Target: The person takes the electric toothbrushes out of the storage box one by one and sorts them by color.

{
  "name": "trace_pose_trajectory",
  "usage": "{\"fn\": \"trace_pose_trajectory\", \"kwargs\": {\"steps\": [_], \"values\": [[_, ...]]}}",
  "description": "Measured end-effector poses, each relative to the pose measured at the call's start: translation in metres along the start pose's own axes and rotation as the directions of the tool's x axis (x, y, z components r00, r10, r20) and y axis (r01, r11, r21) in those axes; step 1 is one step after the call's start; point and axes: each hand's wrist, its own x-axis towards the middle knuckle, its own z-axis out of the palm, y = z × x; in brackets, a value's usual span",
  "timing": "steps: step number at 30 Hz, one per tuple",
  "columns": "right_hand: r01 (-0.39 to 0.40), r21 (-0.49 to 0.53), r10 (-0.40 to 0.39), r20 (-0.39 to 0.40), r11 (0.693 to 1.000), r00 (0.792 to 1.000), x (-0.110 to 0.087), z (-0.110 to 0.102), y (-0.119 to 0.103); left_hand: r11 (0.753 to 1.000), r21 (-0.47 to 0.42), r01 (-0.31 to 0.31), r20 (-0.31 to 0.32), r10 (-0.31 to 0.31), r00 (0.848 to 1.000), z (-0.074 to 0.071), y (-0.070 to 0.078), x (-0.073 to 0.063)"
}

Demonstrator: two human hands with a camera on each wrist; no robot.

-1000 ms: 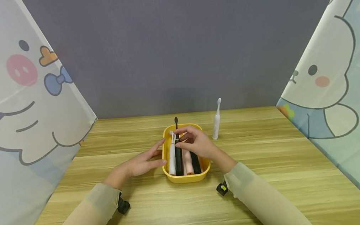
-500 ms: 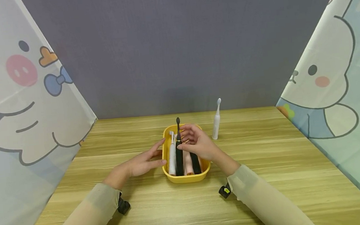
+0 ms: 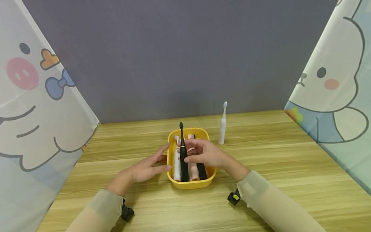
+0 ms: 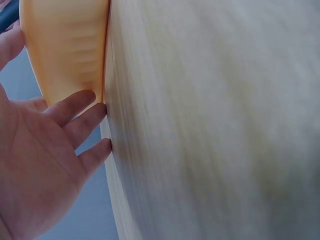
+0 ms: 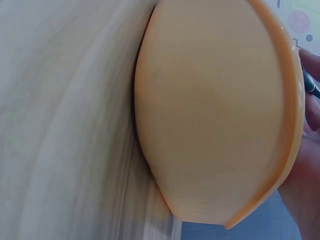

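Observation:
In the head view, a yellow bin [image 3: 193,185] holds several electric toothbrushes. My right hand [image 3: 208,153] reaches over the bin's right side and grips a black electric toothbrush [image 3: 184,164] between thumb and fingers, its head pointing up past the far rim. Beside it lie a white toothbrush [image 3: 177,168], a pink handle [image 3: 195,172] and a second black handle [image 3: 201,171], partly hidden by that hand. My left hand [image 3: 145,168] rests at the bin's left wall with fingers spread; the left wrist view shows its fingertips by the bin's side [image 4: 70,40].
A white electric toothbrush [image 3: 222,130] stands upright on the wooden table [image 3: 276,174], behind and right of the bin. A grey panel [image 3: 183,50] rises at the back, with cartoon-printed cloths [image 3: 5,142] on both sides.
My right hand has shifted slightly nearer and lower along the black toothbrush, which has moved a little left. More of the bin's far end shows. The left hand stays put.

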Motion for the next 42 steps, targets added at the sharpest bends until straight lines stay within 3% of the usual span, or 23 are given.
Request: {"fn": "trace_pose_trajectory", "kwargs": {"steps": [20,24,28,35,42], "values": [[-0.01,0.01,0.009,0.125,1.0,0.992,0.0002,-0.0045,0.0066,0.999,0.02,-0.035,0.014,0.034,0.999,-0.0004,-0.0015,0.0005],[-0.007,-0.026,0.009,0.109,1.0,0.994,-0.0011,-0.0034,0.0059,0.998,0.05,-0.046,0.02,0.045,0.999,-0.0005,-0.0016,0.0002],[0.002,-0.053,0.002,0.089,0.999,0.996,-0.0028,-0.002,0.0054,1.0,0.001,-0.015,0.023,0.015,1.0,0.0001,-0.0021,0.0003],[0.011,-0.059,-0.007,0.068,0.998,0.998,-0.0063,0.0004,0.0037,1.0,-0.002,-0.008,0.012,0.008,1.0,0.0014,-0.0026,0.0015],[0.042,-0.054,-0.043,-0.009,0.998,0.999,-0.0076,-0.0023,0.0023,1.0,0.007,-0.012,0.004,0.012,1.0,0.001,-0.0016,0.0004]]}}
